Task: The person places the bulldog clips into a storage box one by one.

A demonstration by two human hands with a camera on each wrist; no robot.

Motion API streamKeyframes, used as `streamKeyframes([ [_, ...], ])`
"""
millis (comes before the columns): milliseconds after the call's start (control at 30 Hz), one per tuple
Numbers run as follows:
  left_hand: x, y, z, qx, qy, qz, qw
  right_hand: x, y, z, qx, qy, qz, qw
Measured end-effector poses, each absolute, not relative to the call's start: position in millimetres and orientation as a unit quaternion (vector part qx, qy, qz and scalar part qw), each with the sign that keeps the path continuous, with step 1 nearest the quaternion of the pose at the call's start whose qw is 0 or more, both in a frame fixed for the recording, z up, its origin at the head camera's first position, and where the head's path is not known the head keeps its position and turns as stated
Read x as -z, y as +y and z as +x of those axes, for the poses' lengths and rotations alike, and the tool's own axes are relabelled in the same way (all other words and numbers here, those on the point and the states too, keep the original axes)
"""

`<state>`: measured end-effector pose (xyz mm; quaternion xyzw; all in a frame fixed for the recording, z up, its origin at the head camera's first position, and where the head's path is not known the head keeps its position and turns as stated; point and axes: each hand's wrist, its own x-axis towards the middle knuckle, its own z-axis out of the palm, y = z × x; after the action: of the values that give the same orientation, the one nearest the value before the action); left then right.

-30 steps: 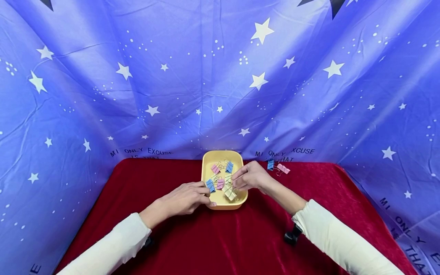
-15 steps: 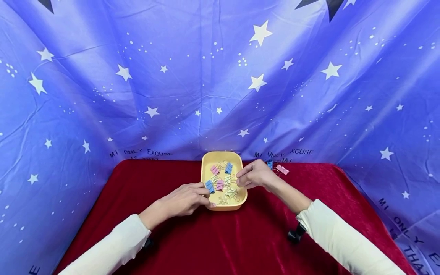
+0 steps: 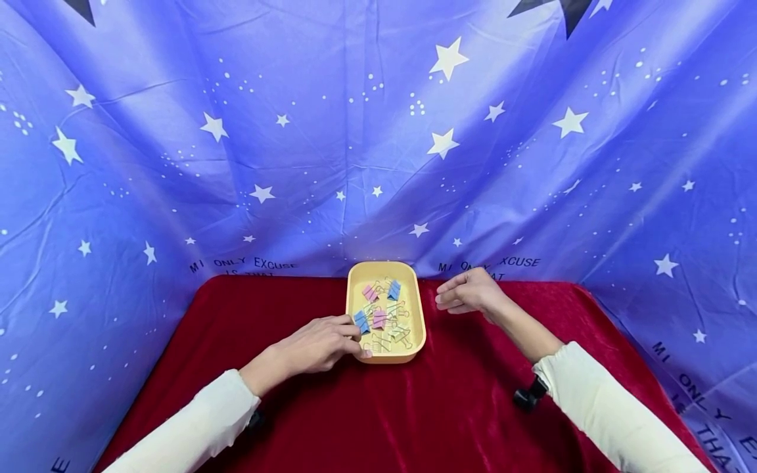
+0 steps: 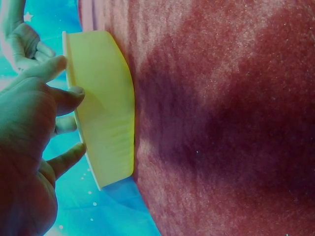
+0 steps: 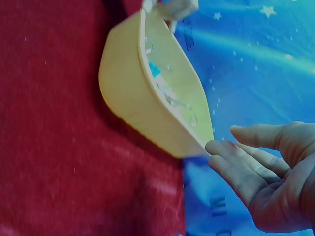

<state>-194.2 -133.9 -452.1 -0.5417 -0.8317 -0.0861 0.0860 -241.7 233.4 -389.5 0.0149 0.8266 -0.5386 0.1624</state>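
A yellow plastic box (image 3: 421,315) stands near the back edge of the cloth. Inside lie several binder clips: a blue clip (image 3: 393,290) and a pink clip (image 3: 370,292) at the back, another blue clip (image 3: 361,322) and pink clip (image 3: 379,319) farther forward, and pale yellow clips (image 3: 399,334) at the right and front. My left hand (image 3: 316,343) holds the box by its near left rim, fingertips against the wall in the left wrist view. To the box's right, my right hand (image 3: 473,292) hovers with thumb and fingers apart and nothing between them.
Dark red velvet cloth (image 3: 378,420) covers the table. A blue curtain (image 3: 331,131) with stars and lettering hangs behind and along both sides. The spot behind the right hand is hidden in the head view.
My right hand has let go of a pale yellow clip in the box and moved out to the right, now covering the blue and pink clips seen there earlier. The left hand stays put.
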Motion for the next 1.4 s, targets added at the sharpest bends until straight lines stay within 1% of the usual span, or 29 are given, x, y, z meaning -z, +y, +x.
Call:
streamKeyframes([
  [300, 452, -134, -194, 0.095, -0.831, -0.543, 0.077, 396, 271, -253, 0.564, 0.811, 0.046, 0.149],
  [667, 452, -135, -193, 0.089, -0.832, -0.54, 0.088, 407, 306, -267, 0.584, 0.795, 0.092, 0.134],
  [900, 451, -134, -193, 0.088, -0.832, -0.541, 0.085, 417, 331, -273, 0.588, 0.795, 0.09, 0.118],
  [1100, 450, -134, -193, 0.084, -0.833, -0.539, 0.088, 425, 342, -277, 0.583, 0.798, 0.108, 0.104],
  [1400, 450, -134, -193, 0.083, -0.832, -0.542, 0.09, 437, 345, -286, 0.605, 0.776, 0.158, 0.077],
])
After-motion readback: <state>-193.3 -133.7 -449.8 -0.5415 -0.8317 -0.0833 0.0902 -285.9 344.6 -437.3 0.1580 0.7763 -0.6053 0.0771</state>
